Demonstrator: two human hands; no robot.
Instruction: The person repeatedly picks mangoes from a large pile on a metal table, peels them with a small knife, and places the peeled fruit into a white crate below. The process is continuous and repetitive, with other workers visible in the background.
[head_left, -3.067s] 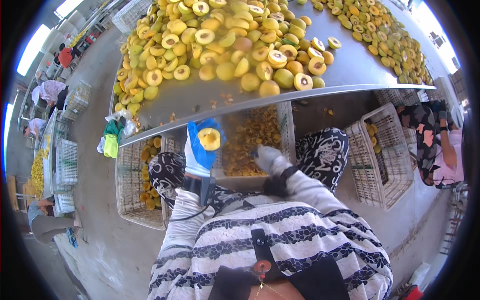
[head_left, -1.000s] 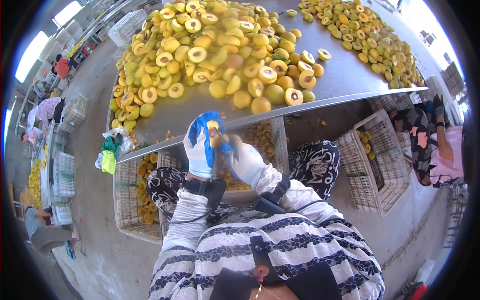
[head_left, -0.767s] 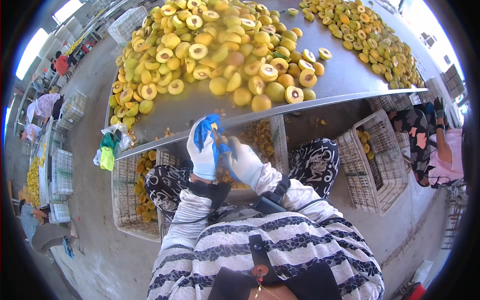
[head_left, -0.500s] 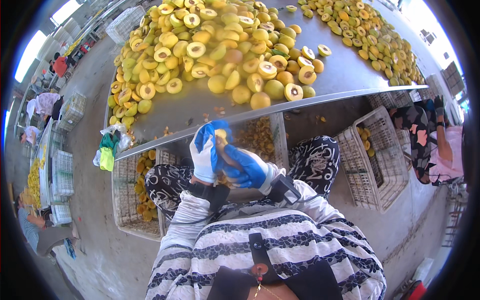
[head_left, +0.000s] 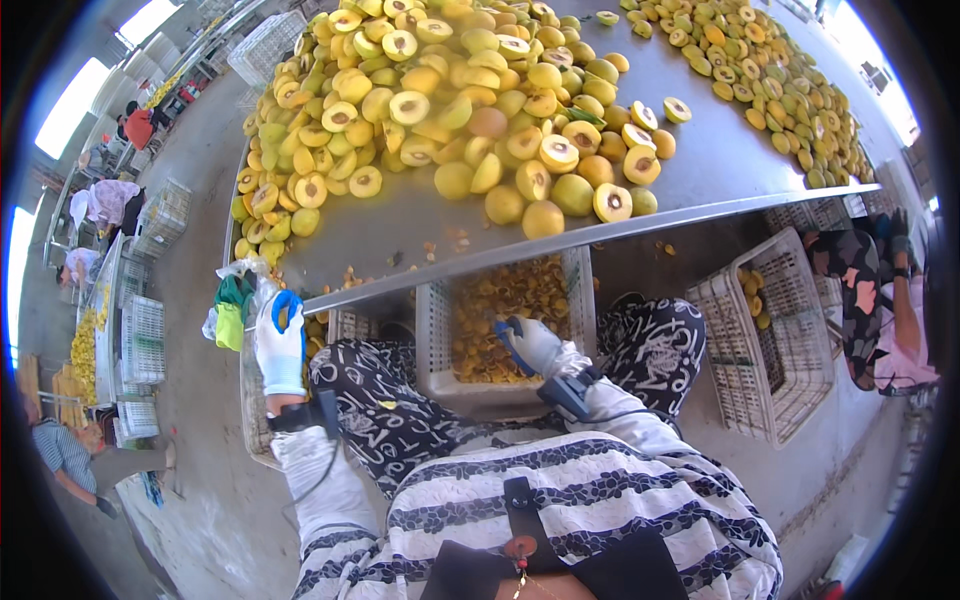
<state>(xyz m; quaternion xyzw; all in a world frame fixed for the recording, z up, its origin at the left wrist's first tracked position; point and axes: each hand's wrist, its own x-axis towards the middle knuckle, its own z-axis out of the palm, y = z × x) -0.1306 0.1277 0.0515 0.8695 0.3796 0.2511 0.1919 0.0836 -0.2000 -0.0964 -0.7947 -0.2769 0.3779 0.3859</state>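
Observation:
My left hand [head_left: 280,342], gloved in white and blue, is curled over the crate [head_left: 255,410] at left, beside a green cloth and plastic bag [head_left: 230,318]; any content of its fingers is hidden. My right hand [head_left: 532,345] is closed over the centre crate [head_left: 433,355] of peel and fruit scraps [head_left: 505,285], holding something I cannot make out. Beyond both hands, halved yellow fruit [head_left: 410,105] lies piled on the metal table [head_left: 390,230].
A second fruit pile [head_left: 760,90] sits at back right. A crate [head_left: 750,370] with some fruit stands right of my knee, beside a co-worker [head_left: 890,330] in pink and camouflage. At left, other workers [head_left: 65,450] are at tables beside stacked white crates [head_left: 140,340].
My hands have parted from around the yellow fruit. My left hand has moved left to the left crate; my right hand has moved slightly right over the centre crate, whose scraps now show.

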